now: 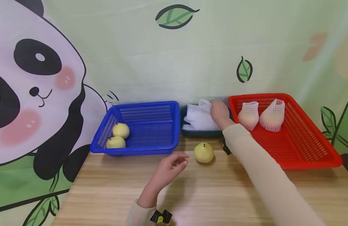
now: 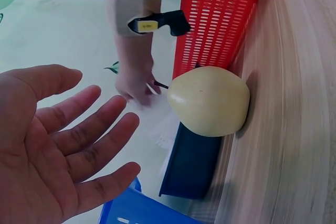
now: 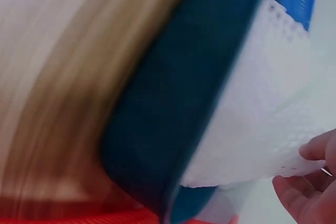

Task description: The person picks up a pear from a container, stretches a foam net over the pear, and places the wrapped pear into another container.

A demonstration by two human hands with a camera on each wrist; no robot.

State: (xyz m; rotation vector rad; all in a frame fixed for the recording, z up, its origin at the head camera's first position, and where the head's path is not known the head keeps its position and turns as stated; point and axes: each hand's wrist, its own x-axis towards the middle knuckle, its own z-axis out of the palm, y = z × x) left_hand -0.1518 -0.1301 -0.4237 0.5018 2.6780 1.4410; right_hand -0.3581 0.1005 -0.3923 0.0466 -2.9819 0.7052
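Note:
My right hand reaches over the dark teal bin. In the right wrist view, its thumb and finger pinch the edge of a white foam net. More white netting lies in that bin. A yellow-green pear stands on the table in front of the bin, stem up. To the pear's left my left hand hovers with relaxed fingers, apart from it. In the left wrist view, that palm and its spread fingers hold nothing.
At the left is a blue basket with two bare pears in it. On the right, a red basket contains two pears in white foam nets. A panda-print cloth hangs behind the wooden table.

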